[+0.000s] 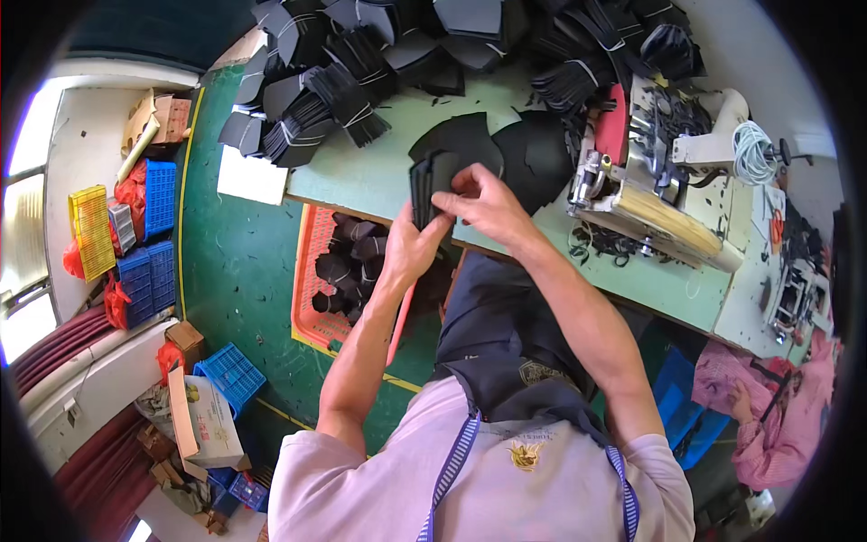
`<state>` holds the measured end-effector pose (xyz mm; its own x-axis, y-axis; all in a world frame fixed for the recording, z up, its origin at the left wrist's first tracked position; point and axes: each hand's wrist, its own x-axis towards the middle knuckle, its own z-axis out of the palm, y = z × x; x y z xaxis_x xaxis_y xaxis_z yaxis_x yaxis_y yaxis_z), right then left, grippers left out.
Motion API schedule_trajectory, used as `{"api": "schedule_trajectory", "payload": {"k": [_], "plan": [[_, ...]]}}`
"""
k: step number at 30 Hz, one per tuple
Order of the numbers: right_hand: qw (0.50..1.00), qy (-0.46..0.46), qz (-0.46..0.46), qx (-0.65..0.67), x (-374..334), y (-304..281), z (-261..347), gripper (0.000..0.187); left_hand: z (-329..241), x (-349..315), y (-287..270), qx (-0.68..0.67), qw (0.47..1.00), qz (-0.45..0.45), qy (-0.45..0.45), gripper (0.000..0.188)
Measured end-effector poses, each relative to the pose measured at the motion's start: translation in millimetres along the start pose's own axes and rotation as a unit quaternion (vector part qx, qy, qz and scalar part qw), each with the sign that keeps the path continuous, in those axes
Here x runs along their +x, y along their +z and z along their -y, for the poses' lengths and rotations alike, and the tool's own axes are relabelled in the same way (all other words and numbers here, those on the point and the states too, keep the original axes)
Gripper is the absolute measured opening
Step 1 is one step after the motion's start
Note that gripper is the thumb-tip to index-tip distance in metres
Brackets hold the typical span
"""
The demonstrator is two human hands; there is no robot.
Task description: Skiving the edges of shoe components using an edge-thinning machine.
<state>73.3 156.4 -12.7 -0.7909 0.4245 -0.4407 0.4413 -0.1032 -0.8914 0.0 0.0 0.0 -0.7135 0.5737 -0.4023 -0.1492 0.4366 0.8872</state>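
Note:
My left hand grips a small stack of thin black cut pieces from below, held upright at the table's front edge. The fingers of my right hand are closed at the stack's right side, thumb against it; whether they pinch one piece apart cannot be made out. Just beyond the hands, a curved black sheet-like piece and a wider pile of black pieces lie on the pale green table. The material of the pieces is not plain to see.
Tied bundles of black pieces crowd the table's back. A bench machine with scraps around it stands right. Below the table edge, an orange basket holds black bundles. A person in a pink sleeve sits at lower right; crates line the left wall.

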Motion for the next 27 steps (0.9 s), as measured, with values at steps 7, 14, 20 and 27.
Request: {"api": "schedule_trajectory", "payload": {"k": [7,14,20,27], "plan": [[0.997,0.024,-0.017,0.077,-18,-18,-4,0.048,-12,-2,14,-0.083,0.990,0.107,-0.026,0.045],[0.979,0.050,0.042,0.194,-29,-30,10,0.043,-37,-5,12,0.059,0.990,0.129,0.008,0.049],[0.991,0.030,-0.079,0.106,-16,-32,-21,0.024,0,16,21,-0.276,0.947,0.037,-0.162,0.030],[0.833,-0.234,-0.354,-0.353,-11,-61,-2,0.039,-7,24,13,-0.429,0.894,0.032,-0.123,0.024]]}}
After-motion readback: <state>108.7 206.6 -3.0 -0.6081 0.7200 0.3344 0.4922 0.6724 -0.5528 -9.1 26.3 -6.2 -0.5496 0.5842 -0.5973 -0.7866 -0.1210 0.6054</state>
